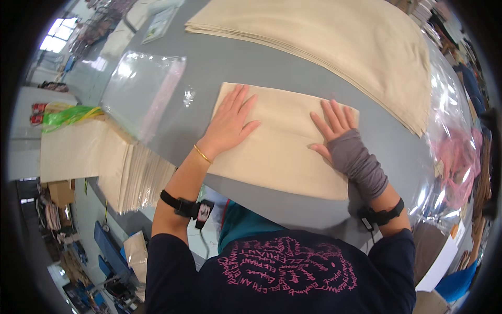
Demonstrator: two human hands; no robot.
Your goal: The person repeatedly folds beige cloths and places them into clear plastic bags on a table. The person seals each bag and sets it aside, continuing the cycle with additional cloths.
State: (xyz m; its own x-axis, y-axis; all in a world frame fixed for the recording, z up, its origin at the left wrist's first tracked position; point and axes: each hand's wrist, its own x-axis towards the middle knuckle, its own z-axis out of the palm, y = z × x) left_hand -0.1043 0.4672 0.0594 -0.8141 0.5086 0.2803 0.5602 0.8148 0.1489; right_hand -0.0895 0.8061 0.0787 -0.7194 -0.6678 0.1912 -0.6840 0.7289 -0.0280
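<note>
A folded beige cloth (274, 157) lies flat on the grey table in front of me. My left hand (231, 121) rests palm down on its left part, fingers spread towards the far edge. On the cloth's right part my right hand (333, 121) lies flat, fingers apart, with a grey fabric sleeve (359, 163) over its palm and wrist. Neither hand grips anything. Beyond the cloth lies a large stack of beige fabric (313, 35). Left of my left hand a clear plastic bag (145, 90) lies flat on the table.
A stack of beige pieces in clear plastic (137, 176) stands at the left, with green and yellow straps (72, 117) on top. Clear plastic with pink material (457, 168) fills the right side. The grey table (251, 59) has its near edge by my body.
</note>
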